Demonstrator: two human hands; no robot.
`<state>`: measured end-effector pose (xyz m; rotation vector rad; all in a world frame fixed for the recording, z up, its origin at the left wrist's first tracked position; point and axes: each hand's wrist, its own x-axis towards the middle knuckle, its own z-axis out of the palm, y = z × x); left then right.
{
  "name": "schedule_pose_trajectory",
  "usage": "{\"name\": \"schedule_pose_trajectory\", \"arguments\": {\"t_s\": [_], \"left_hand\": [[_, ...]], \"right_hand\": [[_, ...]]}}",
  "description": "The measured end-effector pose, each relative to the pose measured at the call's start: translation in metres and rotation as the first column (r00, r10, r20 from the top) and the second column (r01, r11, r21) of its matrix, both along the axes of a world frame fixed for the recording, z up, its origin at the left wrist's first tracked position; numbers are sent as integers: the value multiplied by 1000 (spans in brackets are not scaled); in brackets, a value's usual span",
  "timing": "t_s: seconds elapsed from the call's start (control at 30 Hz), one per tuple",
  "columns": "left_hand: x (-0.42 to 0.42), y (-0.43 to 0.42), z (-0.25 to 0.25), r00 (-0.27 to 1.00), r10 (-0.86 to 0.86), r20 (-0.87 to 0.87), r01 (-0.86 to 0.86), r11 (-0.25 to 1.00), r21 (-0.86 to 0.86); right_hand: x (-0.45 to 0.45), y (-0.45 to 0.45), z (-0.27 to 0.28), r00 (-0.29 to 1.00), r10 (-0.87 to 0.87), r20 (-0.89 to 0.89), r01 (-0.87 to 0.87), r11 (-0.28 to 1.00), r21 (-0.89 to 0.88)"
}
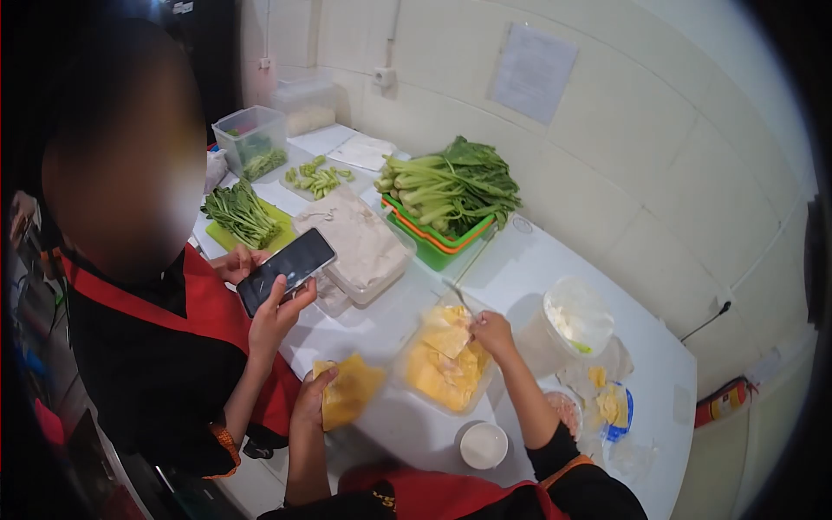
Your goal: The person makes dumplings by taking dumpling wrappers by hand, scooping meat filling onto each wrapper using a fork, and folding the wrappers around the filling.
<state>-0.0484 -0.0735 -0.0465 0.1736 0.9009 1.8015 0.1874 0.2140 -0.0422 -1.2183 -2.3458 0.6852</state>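
My left hand (312, 397) pinches a square yellow wrapper sheet (351, 390) by its edge, above the table's front. My right hand (491, 334) is closed on a thin metal utensil (459, 295), perhaps a spoon; its working end is unclear. That hand is over a clear plastic container (400, 368) filled with yellow wrapper sheets (442, 377). One paler sheet lies raised on the pile, beside my right fingers. A small white cup (484, 445) stands near the container's front corner.
At left, a co-worker's hands hold a smartphone (286, 271). Behind are a flour tub (368, 247), leafy greens (455, 186) in stacked baskets, and cut greens (243, 215) on a board. To the right stand a white bucket (563, 334) and a pink-filled bowl (565, 412).
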Motion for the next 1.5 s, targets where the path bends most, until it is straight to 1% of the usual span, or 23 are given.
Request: {"name": "schedule_pose_trajectory", "arguments": {"t_s": [0.1, 0.13, 0.23, 0.33, 0.43, 0.5, 0.57, 0.63, 0.67, 0.7, 0.77, 0.83, 0.87, 0.97, 1.03, 1.07, 1.13, 1.17, 1.23, 1.27, 1.37, 1.47, 1.5], "left_hand": [[2, -4, 4, 999, 30, -13, -31, 998, -54], [3, -3, 4, 999, 28, -16, -28, 999, -46], [9, -2, 10, 999, -1, -37, -1, 999, -46], [18, 8, 24, 995, -75, -62, 74, 997, -22], [22, 16, 27, 985, -161, -55, 162, 987, 3], [25, 23, 22, 979, -192, -65, 191, 981, -28], [32, 28, 32, 965, -233, -121, 237, 971, 19], [36, 30, 47, 907, -357, -222, 364, 931, -11], [40, 33, 51, 879, -381, -288, 398, 917, -1], [46, 36, 53, 843, -409, -350, 437, 899, 3], [59, 42, 59, 779, -458, -429, 496, 868, -25], [72, 46, 66, 727, -506, -463, 534, 842, -81], [78, 47, 70, 753, -503, -423, 536, 843, -48], [90, 50, 72, 784, -517, -343, 551, 834, 3], [93, 54, 64, 756, -546, -361, 575, 818, -32], [95, 55, 65, 782, -554, -286, 583, 812, 20], [100, 54, 65, 811, -571, -128, 585, 801, 126], [102, 53, 57, 780, -625, 47, 587, 754, 294], [114, 50, 28, 583, -739, 338, 465, 645, 606], [128, 46, 11, 529, -763, 373, 400, 611, 683], [135, 34, 31, 697, -619, 362, 536, 785, 311], [133, 36, 46, 592, -603, 535, 572, 782, 248], [135, 40, 36, 529, -676, 513, 514, 736, 440]], "right_hand": [[-6, 1, -8, 971, -236, 20, 237, 966, -107], [-6, 0, -7, 973, -231, 11, 231, 968, -99], [1, -2, 4, 971, -235, -39, 220, 948, -231], [8, 0, 15, 964, -263, 48, 264, 912, -313], [12, -6, 14, 984, -176, 31, 173, 982, 76], [10, -20, 33, 970, -235, 56, 227, 967, 117], [15, -28, 41, 976, -204, -82, 213, 968, 132], [24, -44, 55, 974, -121, -193, 118, 993, -29], [29, -58, 62, 944, -47, -326, -24, 977, -210], [32, -76, 70, 890, -7, -457, -180, 913, -366], [38, -108, 89, 851, -67, -521, -307, 742, -596], [47, -127, 92, 833, -66, -550, -389, 637, -666], [49, -134, 93, 823, -68, -564, -428, 580, -693], [43, -155, 99, 848, -67, -525, -360, 655, -665], [54, -150, 90, 888, -118, -444, -304, 573, -761], [57, -146, 85, 906, -134, -401, -277, 528, -803], [53, -151, 90, 835, -194, -515, -333, 567, -754], [52, -153, 92, 792, -227, -566, -353, 587, -729], [52, -153, 89, 788, -261, -558, -303, 625, -719], [53, -153, 87, 783, -279, -556, -277, 644, -713], [63, -153, 72, 824, -255, -506, -172, 738, -652], [77, -146, 69, 881, -192, -433, -107, 811, -576], [81, -146, 70, 895, -173, -411, -93, 829, -552]]}}
